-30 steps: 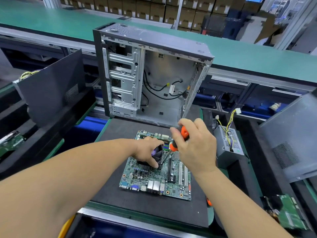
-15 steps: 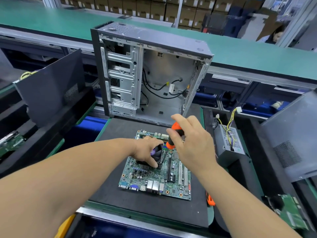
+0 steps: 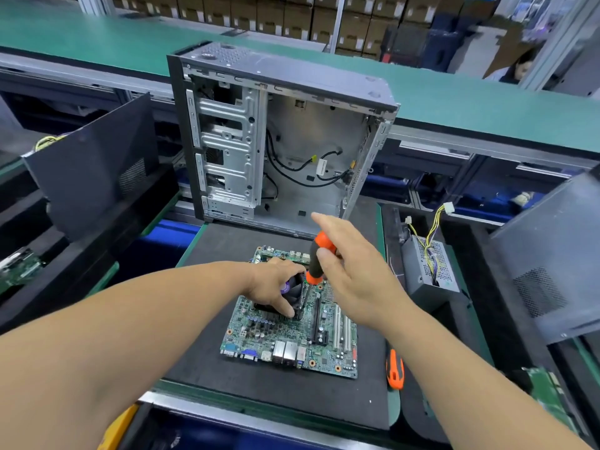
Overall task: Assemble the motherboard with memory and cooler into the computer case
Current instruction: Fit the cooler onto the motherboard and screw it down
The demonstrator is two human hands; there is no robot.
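Observation:
A green motherboard lies flat on the black mat in front of me. A black cooler with a purple hub sits on the board, and my left hand grips it from above. My right hand holds an orange and black screwdriver upright, its shaft reaching down at the cooler's right edge. The index finger of that hand points up and away. Behind the mat the open computer case stands upright, with loose black cables inside.
A second orange screwdriver lies right of the board. A grey power supply with yellow wires sits further right. Dark side panels lean at left and right. A green conveyor runs behind the case.
My right hand has loosened on the screwdriver handle, and its fingers have spread, showing more of the orange grip. My left hand stays on the cooler.

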